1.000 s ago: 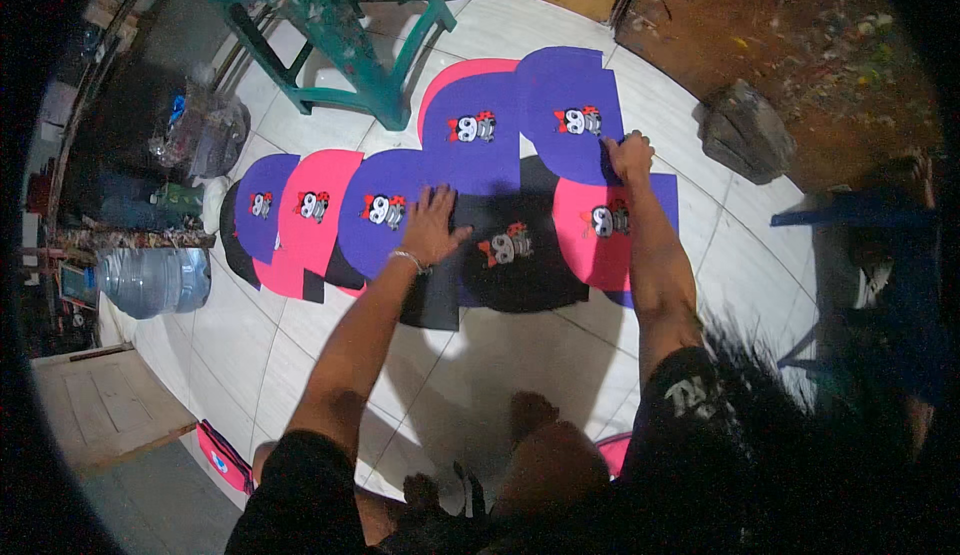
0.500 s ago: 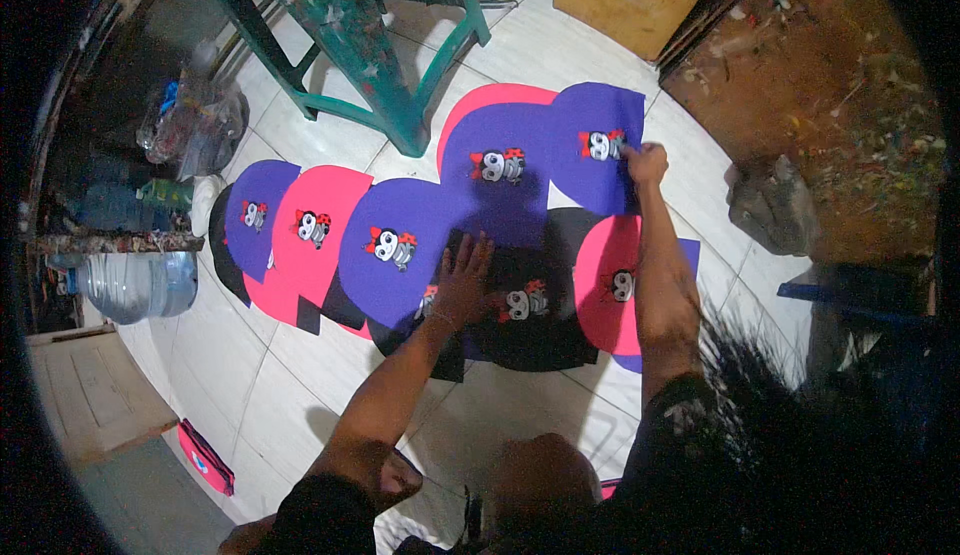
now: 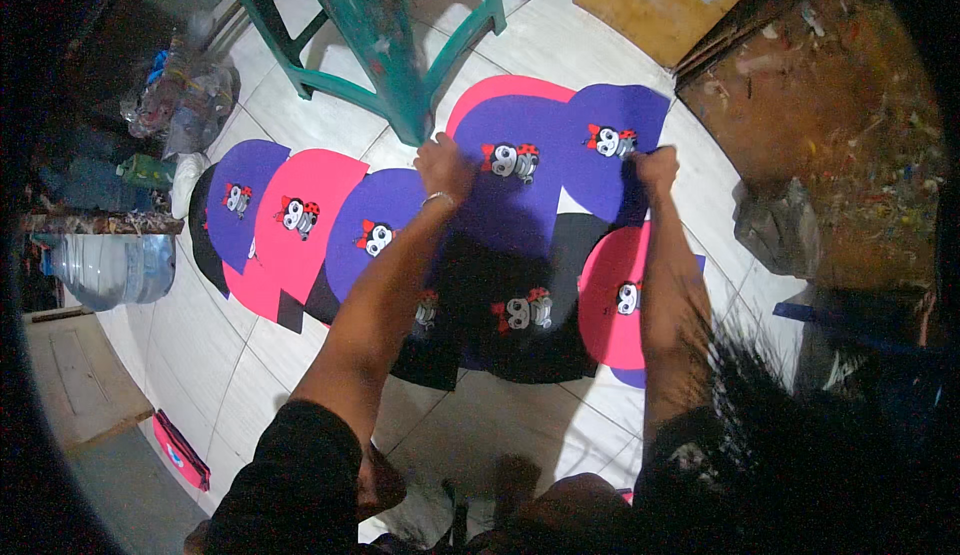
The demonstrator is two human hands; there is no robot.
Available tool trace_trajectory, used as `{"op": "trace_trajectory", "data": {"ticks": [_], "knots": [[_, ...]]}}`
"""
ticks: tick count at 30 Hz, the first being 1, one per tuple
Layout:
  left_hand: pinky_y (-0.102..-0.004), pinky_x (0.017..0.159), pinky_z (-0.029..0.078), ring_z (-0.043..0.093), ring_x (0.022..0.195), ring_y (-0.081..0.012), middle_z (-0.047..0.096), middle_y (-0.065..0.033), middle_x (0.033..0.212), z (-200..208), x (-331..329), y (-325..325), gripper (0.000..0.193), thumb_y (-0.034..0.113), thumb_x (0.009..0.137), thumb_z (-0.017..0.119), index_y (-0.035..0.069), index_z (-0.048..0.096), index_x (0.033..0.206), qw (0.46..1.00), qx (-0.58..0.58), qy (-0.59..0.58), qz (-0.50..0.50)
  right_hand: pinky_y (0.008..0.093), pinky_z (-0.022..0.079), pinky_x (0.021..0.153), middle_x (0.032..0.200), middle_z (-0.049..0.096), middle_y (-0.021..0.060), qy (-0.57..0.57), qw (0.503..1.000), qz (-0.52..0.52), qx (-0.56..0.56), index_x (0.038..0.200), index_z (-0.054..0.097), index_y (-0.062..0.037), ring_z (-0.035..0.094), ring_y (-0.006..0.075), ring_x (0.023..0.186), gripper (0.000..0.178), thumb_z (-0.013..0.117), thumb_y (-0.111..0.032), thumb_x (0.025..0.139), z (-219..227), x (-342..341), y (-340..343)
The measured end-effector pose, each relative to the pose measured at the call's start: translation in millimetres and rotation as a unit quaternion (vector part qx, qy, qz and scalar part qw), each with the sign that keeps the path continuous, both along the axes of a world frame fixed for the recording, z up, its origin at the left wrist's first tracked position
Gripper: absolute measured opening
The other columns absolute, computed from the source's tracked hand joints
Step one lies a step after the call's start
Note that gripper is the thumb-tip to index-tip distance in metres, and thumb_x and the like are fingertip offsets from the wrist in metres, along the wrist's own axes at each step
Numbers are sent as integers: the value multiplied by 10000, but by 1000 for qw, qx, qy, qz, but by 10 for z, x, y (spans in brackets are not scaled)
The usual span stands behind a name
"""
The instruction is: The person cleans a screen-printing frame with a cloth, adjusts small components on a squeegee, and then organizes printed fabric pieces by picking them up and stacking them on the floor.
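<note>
Rounded flat cut-outs in purple, pink and black, each with a ladybug figure with a red bow, lie overlapped on the tiled floor. My right hand (image 3: 655,169) is closed on the right edge of the far-right purple piece (image 3: 610,180). At the left edge of the large middle purple piece (image 3: 510,195), my left hand (image 3: 445,169) has its fingers bent and closed on the border. Below it lies a black piece (image 3: 520,345), partly in shadow. A pink piece (image 3: 610,295) lies beside my right forearm. My left forearm hides part of another purple piece (image 3: 345,255).
A paint-stained green plastic stool (image 3: 380,65) stands just beyond the pieces. Stained boards (image 3: 820,145) lean at the right, with a grey bag (image 3: 775,230) before them. At the left are a clear plastic bottle (image 3: 120,270) and plastic bags (image 3: 185,105). A pink pouch (image 3: 182,450) lies lower left.
My left hand has moved from lying spread on the black and purple pieces up to the middle purple piece's left edge, its fingers now bent. The right hand keeps hold of its piece.
</note>
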State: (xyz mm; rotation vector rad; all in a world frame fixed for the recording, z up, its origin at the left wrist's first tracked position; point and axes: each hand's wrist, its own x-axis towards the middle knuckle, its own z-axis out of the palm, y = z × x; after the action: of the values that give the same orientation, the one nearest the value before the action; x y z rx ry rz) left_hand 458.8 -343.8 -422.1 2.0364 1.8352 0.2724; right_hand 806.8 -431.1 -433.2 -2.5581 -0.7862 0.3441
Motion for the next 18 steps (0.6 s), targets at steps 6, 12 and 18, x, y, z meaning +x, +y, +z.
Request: {"op": "trace_trajectory", "data": {"ticks": [6,12,18], "knots": [[-466,753,532,678,849,-397,697,-209,937,-451,37,226,332,259,710,777,11,635,878,998,-28,-35,44,379,550,773,1084,666,123,417,869,68,256,1198,593,-34,661,243,948,427,733,-113,802,744,528,145],[-393,570,506,606,604,-214,650,-114,707,-606,-222,400,365,298,675,854,25,613,658,977,-73,-202,6,378,592,790,1044,679,165,610,624,92,480,1173,593,25,691,243,862,304,665,-90,901,1287,-25,267],[-406,567,517,628,632,-226,673,-45,764,-510,-457,257,269,295,814,782,49,676,785,782,-304,-528,129,391,566,839,1071,665,156,581,705,164,372,1204,559,10,664,238,955,352,663,-103,887,631,-865,412]]}}
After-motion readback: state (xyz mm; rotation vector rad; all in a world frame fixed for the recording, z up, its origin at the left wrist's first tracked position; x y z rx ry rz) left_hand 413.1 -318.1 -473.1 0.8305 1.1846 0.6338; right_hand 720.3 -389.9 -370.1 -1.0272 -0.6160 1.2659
